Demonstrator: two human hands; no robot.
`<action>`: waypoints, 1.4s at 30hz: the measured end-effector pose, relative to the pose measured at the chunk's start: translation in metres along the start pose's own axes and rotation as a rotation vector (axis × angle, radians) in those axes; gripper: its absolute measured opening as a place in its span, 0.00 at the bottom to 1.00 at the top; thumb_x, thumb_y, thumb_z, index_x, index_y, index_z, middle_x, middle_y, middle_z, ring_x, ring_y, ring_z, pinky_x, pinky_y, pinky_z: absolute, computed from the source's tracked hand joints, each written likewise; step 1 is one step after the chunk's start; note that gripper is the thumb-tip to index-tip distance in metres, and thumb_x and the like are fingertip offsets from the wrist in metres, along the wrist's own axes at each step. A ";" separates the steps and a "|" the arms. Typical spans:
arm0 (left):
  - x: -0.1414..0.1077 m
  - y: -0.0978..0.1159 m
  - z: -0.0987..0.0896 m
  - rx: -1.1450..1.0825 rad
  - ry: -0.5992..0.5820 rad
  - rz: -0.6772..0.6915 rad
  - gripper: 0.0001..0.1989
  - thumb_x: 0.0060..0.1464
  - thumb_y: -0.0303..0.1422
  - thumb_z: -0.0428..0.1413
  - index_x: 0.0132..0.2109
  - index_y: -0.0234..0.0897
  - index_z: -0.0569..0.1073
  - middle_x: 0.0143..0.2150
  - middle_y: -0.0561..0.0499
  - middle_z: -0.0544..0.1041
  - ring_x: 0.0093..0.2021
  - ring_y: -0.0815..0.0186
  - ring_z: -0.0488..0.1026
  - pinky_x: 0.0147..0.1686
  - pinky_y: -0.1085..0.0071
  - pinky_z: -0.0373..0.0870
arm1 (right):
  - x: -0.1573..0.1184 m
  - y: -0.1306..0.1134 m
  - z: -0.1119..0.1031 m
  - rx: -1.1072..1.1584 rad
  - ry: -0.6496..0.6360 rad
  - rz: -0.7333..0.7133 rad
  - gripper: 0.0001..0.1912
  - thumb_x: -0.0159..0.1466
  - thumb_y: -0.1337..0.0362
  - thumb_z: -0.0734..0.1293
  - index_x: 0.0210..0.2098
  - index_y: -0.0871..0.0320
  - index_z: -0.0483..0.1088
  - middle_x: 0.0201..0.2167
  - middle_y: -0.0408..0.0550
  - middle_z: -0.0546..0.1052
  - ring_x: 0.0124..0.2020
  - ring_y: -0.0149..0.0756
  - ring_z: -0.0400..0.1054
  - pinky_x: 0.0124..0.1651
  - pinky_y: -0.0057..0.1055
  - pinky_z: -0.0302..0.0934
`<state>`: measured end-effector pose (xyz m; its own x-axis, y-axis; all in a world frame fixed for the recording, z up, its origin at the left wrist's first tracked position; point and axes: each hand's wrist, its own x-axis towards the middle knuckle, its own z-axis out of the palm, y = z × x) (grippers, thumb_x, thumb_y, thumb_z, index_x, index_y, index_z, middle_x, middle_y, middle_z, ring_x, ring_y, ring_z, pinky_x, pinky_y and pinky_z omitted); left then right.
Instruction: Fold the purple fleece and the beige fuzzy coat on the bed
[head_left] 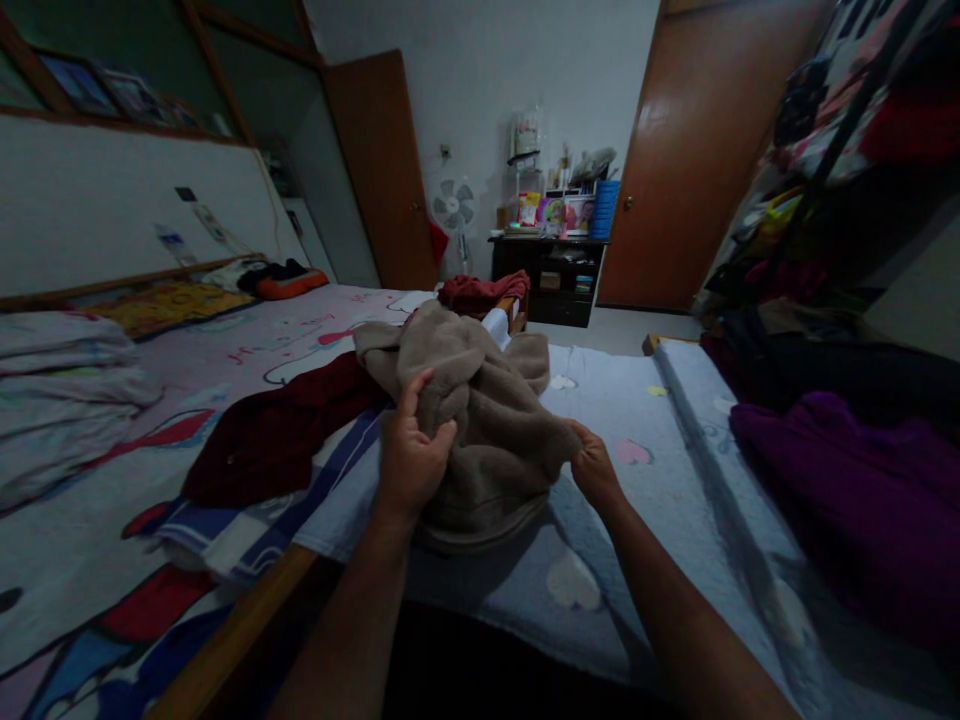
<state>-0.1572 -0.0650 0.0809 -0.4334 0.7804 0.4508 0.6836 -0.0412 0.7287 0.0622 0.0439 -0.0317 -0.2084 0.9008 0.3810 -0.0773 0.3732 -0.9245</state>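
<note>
A thick grey-brown fleece garment [487, 440], bunched and folded over itself, lies in front of me on the light blue bedding. My left hand [416, 460] is at its left side, with fabric between the thumb and the raised index finger; the other fingers are mostly hidden. At the garment's right edge, my right hand [596, 465] pinches the cloth between thumb and fingers. Part of a dark red garment [270, 435] touches the fleece on the left.
Wooden bed edging [240, 640] runs at the lower left, beside a patterned bedspread [300, 330]. A purple garment [847, 500] lies at right, near a rack of hanging clothes [862, 130]. Red cloth [484, 288], a fan [455, 205] and a dark cabinet [551, 275] stand beyond.
</note>
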 end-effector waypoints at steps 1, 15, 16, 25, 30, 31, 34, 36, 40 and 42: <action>-0.006 0.006 0.010 -0.122 -0.016 0.016 0.34 0.54 0.33 0.52 0.67 0.43 0.53 0.58 0.47 0.72 0.49 0.62 0.75 0.47 0.68 0.74 | -0.002 -0.003 -0.007 0.012 0.055 0.019 0.15 0.61 0.56 0.66 0.44 0.55 0.75 0.44 0.47 0.80 0.47 0.42 0.73 0.54 0.42 0.66; -0.032 -0.038 0.032 0.045 -0.693 0.301 0.37 0.47 0.20 0.50 0.65 0.46 0.61 0.55 0.48 0.71 0.55 0.60 0.69 0.57 0.60 0.65 | -0.031 0.017 -0.069 -0.015 0.205 0.177 0.16 0.59 0.59 0.66 0.45 0.54 0.72 0.44 0.48 0.79 0.45 0.43 0.73 0.50 0.40 0.68; -0.028 -0.043 0.030 0.152 -0.622 0.349 0.38 0.46 0.19 0.50 0.65 0.45 0.61 0.56 0.47 0.70 0.57 0.58 0.67 0.58 0.58 0.64 | -0.032 0.020 -0.071 -0.081 0.184 0.159 0.18 0.59 0.59 0.66 0.48 0.55 0.71 0.47 0.50 0.78 0.48 0.44 0.72 0.53 0.41 0.67; -0.016 -0.036 0.065 0.526 -0.380 0.685 0.27 0.51 0.20 0.52 0.57 0.44 0.69 0.66 0.45 0.60 0.68 0.49 0.49 0.65 0.45 0.45 | -0.023 0.016 -0.074 -0.233 -0.091 0.109 0.23 0.57 0.59 0.65 0.52 0.56 0.72 0.55 0.51 0.74 0.57 0.44 0.66 0.64 0.45 0.55; -0.008 -0.026 0.083 0.474 -0.602 0.616 0.16 0.48 0.20 0.50 0.44 0.39 0.71 0.44 0.48 0.77 0.48 0.59 0.71 0.49 0.60 0.64 | -0.024 -0.001 -0.068 -0.016 -0.041 0.137 0.16 0.58 0.57 0.66 0.44 0.54 0.75 0.45 0.48 0.79 0.49 0.43 0.72 0.57 0.40 0.63; -0.008 -0.021 0.084 0.472 -0.583 0.618 0.16 0.47 0.20 0.49 0.43 0.39 0.70 0.42 0.48 0.76 0.45 0.59 0.71 0.46 0.61 0.64 | -0.023 -0.005 -0.068 -0.006 0.002 0.136 0.15 0.58 0.56 0.67 0.43 0.54 0.75 0.45 0.48 0.79 0.49 0.43 0.72 0.56 0.40 0.64; -0.005 -0.003 0.083 0.427 -0.494 0.678 0.15 0.45 0.20 0.48 0.40 0.39 0.69 0.38 0.48 0.75 0.42 0.58 0.70 0.41 0.62 0.64 | -0.016 -0.020 -0.074 0.025 0.120 0.171 0.15 0.56 0.56 0.70 0.41 0.54 0.75 0.43 0.47 0.80 0.46 0.42 0.73 0.53 0.38 0.67; -0.005 0.012 0.081 0.352 -0.425 0.716 0.12 0.45 0.21 0.49 0.38 0.39 0.68 0.37 0.48 0.74 0.40 0.59 0.69 0.39 0.63 0.63 | -0.007 -0.032 -0.082 0.047 0.189 0.181 0.15 0.54 0.57 0.71 0.41 0.54 0.74 0.41 0.46 0.80 0.43 0.40 0.74 0.49 0.36 0.69; -0.016 0.032 0.086 0.152 -0.277 0.752 0.02 0.51 0.29 0.50 0.34 0.40 0.65 0.34 0.48 0.71 0.37 0.59 0.67 0.37 0.63 0.63 | 0.011 -0.052 -0.110 0.076 0.320 0.139 0.17 0.53 0.58 0.72 0.42 0.53 0.73 0.39 0.44 0.79 0.38 0.36 0.74 0.43 0.33 0.70; -0.033 0.035 0.094 0.095 -0.266 0.768 0.02 0.54 0.32 0.50 0.33 0.40 0.65 0.33 0.48 0.70 0.37 0.60 0.67 0.37 0.64 0.63 | 0.015 -0.052 -0.126 0.050 0.409 0.117 0.20 0.51 0.60 0.73 0.43 0.54 0.72 0.38 0.43 0.79 0.37 0.35 0.74 0.43 0.31 0.70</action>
<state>-0.0641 -0.0334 0.0427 0.3216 0.6785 0.6605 0.7855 -0.5807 0.2141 0.1863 0.0660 0.0228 0.1841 0.9542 0.2360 -0.1258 0.2610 -0.9571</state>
